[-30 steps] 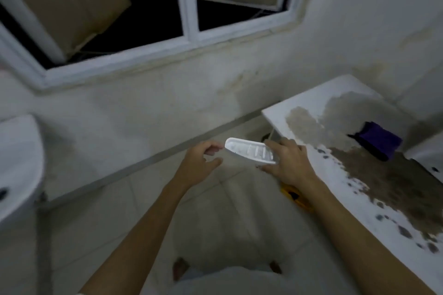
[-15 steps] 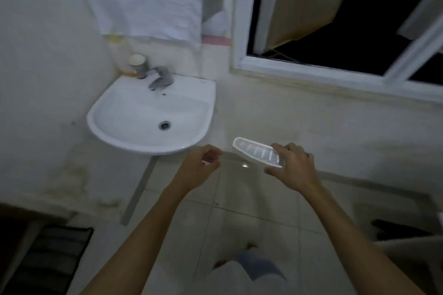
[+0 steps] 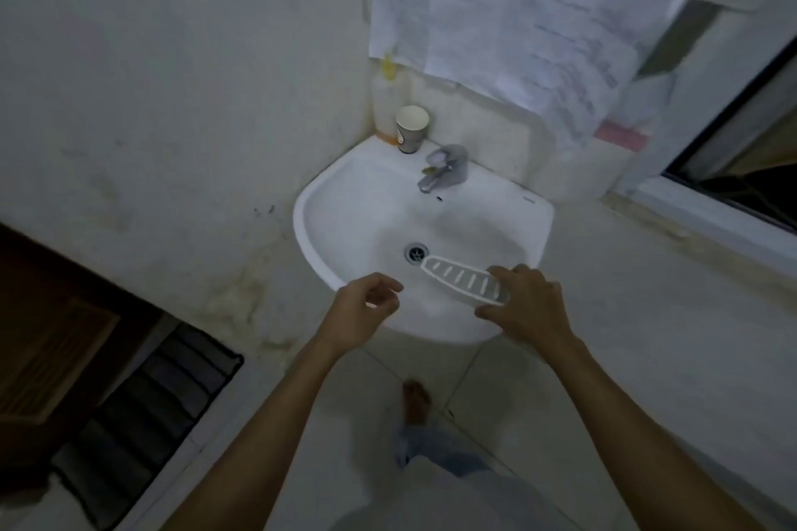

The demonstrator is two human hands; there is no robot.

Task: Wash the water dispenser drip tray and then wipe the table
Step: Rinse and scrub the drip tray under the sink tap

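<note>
Since half a second earlier the person had stepped up to the sink (image 3: 319, 254), so both hands now hung over its front rim with the bowl right beneath them instead of off ahead and to the left. Far left of the hands, a dark slatted mat (image 3: 142, 414) lay on the floor. Left hand (image 3: 364, 310) was empty, fingers loosely curled, thumb near forefinger, touching nothing. Ahead of it, past the bowl, a paper cup (image 3: 412, 129) stood on the back ledge beside a bottle (image 3: 385, 99) in the corner. Between the hands and further ahead sat the drain (image 3: 416, 251), and beyond that the faucet (image 3: 446, 168), lever down, no water visible. Drip tray (image 3: 463, 279) was held over the bowl, its free end reaching out just past the drain, the near end pinched in the right hand (image 3: 524, 302), fingers on top and thumb below. Tray looked like thin slotted white plastic: probably light, stiff, a bit bendy, and likely slippery once wet. Best hold would be by the long edges or solid end, not the slots; the left hand could take the free end. Washing not yet begun. Right of the hands, wall papers (image 3: 539, 34) and a window frame (image 3: 733, 129).
</note>
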